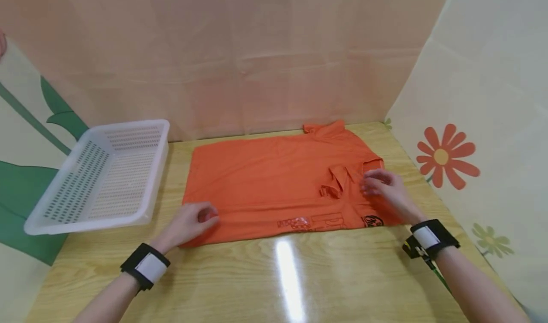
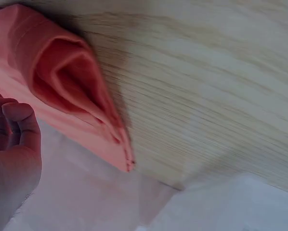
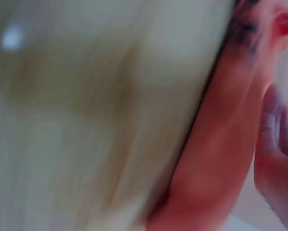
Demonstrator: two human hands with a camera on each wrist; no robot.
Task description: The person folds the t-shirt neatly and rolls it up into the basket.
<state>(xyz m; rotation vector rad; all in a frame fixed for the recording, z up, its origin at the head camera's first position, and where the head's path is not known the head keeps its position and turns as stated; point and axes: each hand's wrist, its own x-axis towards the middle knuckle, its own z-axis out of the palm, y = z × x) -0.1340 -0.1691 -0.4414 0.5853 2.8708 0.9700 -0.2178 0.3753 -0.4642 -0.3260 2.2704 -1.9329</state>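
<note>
An orange shirt (image 1: 257,180) lies on a wooden table (image 1: 231,280), stretched lengthwise along the far half, its far side close to the table's far edge. Its hem end is toward the left; its collar (image 1: 336,178) and a sleeve (image 1: 327,128) are toward the right, the sleeve reaching the far edge near the far right corner. A fold runs along the side facing the near edge, where outlined prints and dark lettering show. The left wrist view shows the hem end's layers curling into a loose loop.

A person's left hand (image 1: 188,225) is at the hem's near corner, fingers loosely curved, with a gap between thumb and forefinger and nothing gripped. The right hand (image 1: 392,194) is over the shirt's right end, beside the collar, its fingers relaxed and slightly bent, pinching nothing. Whether either hand touches the cloth is hard to tell. The right wrist view is blurred.

A white basket (image 1: 147,185) stands at the table's far left corner, apart from the shirt. Each wrist wears a black band. Behind the far edge hangs a pinkish backdrop (image 1: 239,52); a flowered sheet (image 1: 492,99) borders the right edge.
</note>
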